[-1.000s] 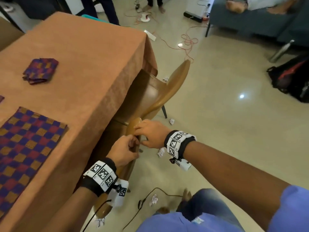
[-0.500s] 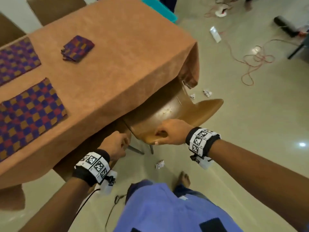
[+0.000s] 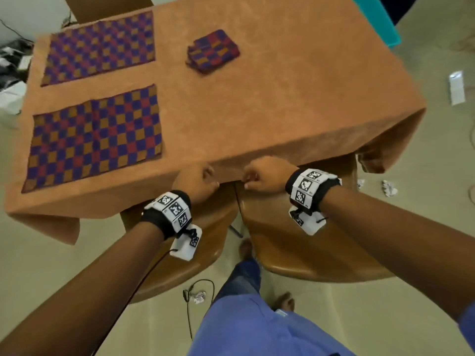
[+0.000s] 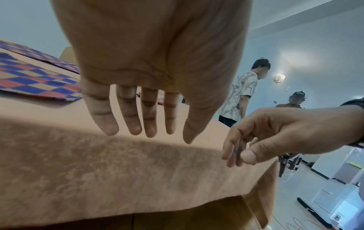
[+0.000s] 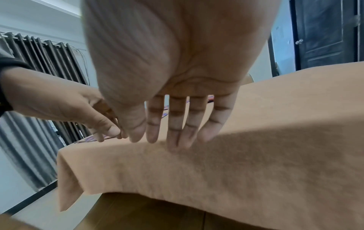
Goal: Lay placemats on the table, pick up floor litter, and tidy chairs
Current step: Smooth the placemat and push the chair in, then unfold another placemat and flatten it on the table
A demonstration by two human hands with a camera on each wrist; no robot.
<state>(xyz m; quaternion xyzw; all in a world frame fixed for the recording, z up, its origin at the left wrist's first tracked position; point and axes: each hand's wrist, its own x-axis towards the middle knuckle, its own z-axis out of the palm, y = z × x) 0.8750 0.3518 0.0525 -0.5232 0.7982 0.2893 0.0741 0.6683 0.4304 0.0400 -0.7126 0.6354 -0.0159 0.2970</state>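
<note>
A: Where are our hands?
B: At the lower middle of the head view. Our left hand and right hand sit side by side at the near edge of the counter, which an orange-brown cloth covers.
A: Holding anything?
B: No. From the left wrist view the left fingers are straight and spread above the cloth, gripping nothing. From the right wrist view the right fingers are also straight, tips pressing down on the cloth at the edge.
A: And the chairs?
B: Two brown chairs are below our wrists in the lower half of the head view, tucked partly under the hanging cloth: the left chair and the right chair, just beside each other with a narrow gap between.
A: The placemats?
B: Two chequered placemats lie flat at the left of the frame, a near placemat and a far placemat. A folded stack of placemats rests at the upper middle.
A: Litter?
B: One crumpled paper lies on the floor at the bottom centre, near a dark cable. More crumpled papers are at the right edge.
</note>
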